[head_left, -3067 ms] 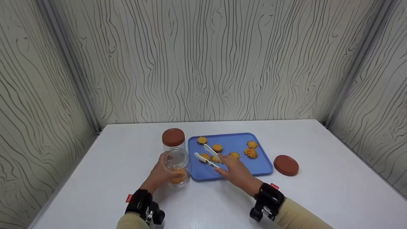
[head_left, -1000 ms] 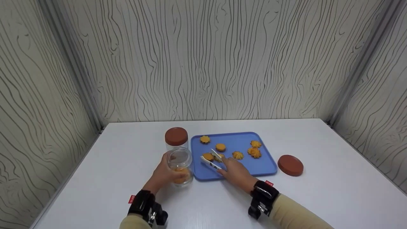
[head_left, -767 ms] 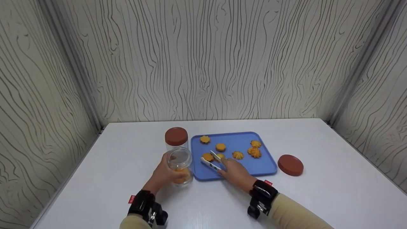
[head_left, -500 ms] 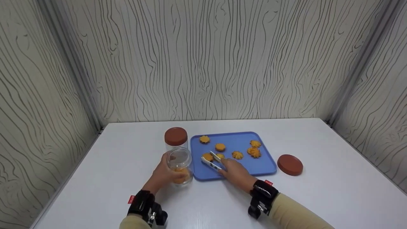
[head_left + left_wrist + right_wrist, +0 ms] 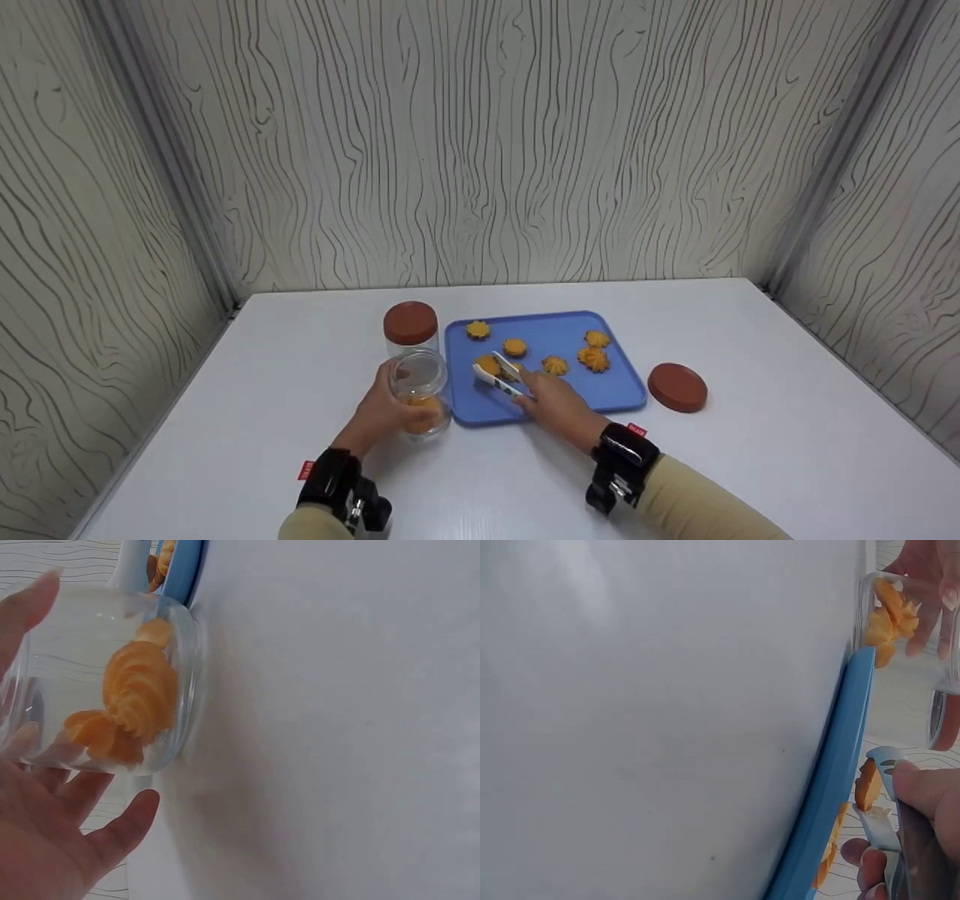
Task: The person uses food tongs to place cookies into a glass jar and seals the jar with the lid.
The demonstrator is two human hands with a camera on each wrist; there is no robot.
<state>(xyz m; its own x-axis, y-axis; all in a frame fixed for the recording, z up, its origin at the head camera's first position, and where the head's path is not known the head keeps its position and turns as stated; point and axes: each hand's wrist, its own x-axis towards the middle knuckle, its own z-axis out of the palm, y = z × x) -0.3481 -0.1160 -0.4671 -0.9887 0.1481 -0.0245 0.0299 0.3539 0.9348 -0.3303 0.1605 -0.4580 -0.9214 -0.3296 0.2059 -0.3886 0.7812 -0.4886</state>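
Note:
In the head view my left hand (image 5: 380, 412) holds an uncovered clear jar (image 5: 420, 384) upright at the tray's left edge. Several ridged orange-yellow cookies (image 5: 141, 690) lie in the jar's bottom, plain in the left wrist view. My right hand (image 5: 556, 405) grips white tongs (image 5: 495, 380) over the left front of a blue tray (image 5: 615, 397). The tongs' tips stand apart on either side of a round cookie (image 5: 487, 366); the right wrist view also shows a cookie (image 5: 868, 786) between them. Whether both tips touch it, I cannot tell. Another cookie (image 5: 513, 373) is partly hidden behind the tongs.
A second jar with a brown lid (image 5: 410, 322) stands behind the held jar. More cookies lie on the tray, among them one at the back left (image 5: 478, 329) and a cluster (image 5: 594, 358) at the right. A loose brown lid (image 5: 677, 387) lies right of the tray.
Since the oldest frame, the tongs have come down slightly and their tips have drawn closer together around the left front cookie. Over the last second they barely move. The left hand stays on the jar.

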